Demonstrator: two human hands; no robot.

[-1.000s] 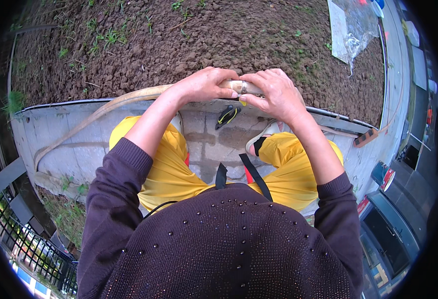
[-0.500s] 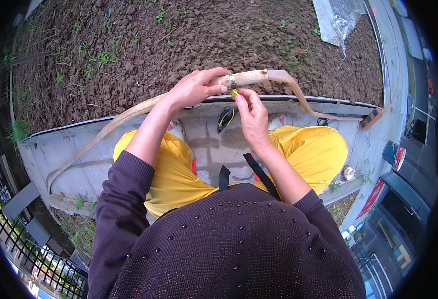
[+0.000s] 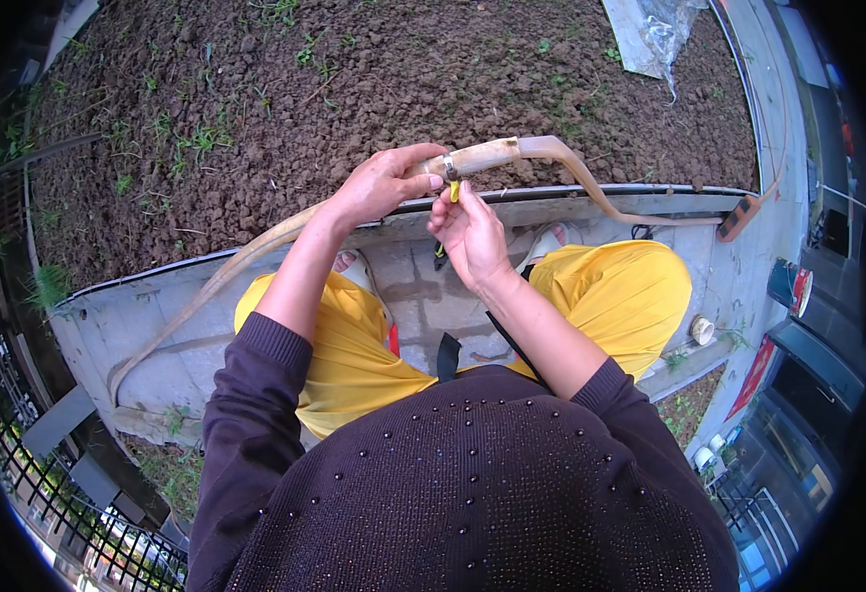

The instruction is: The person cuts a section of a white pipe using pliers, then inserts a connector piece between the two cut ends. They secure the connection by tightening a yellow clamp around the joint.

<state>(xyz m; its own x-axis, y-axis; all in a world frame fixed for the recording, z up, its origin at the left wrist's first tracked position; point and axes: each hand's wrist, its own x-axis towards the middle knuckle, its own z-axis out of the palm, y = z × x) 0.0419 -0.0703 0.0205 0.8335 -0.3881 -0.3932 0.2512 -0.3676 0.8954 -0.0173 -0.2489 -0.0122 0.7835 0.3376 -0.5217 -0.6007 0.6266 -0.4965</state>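
Observation:
My left hand [image 3: 382,185] is wrapped around a beige hose [image 3: 581,176], just left of a metal hose clamp [image 3: 449,165]. A yellow thumb key [image 3: 455,190] hangs below the clamp. The fingers of my right hand [image 3: 474,242] pinch that key, palm now turned partly upward. To the right of the clamp, a stiffer, stained sleeve-like section [image 3: 487,155] joins the hose. On the paving behind my right hand lies a black and yellow tool [image 3: 440,257], mostly hidden, so its kind is unclear.
Bare soil with sparse weeds [image 3: 354,89] stretches beyond a low bed edging [image 3: 640,187]. A brick-like block [image 3: 739,218] sits by the hose at right. A small white cup-like object [image 3: 701,330] and a bucket [image 3: 789,286] stand further right. Clear plastic sheeting [image 3: 655,39] lies at the far right.
My right hand has rolled at the wrist, its palm turning upward, and the yellow key has turned with it. My left hand keeps its grip on the hose.

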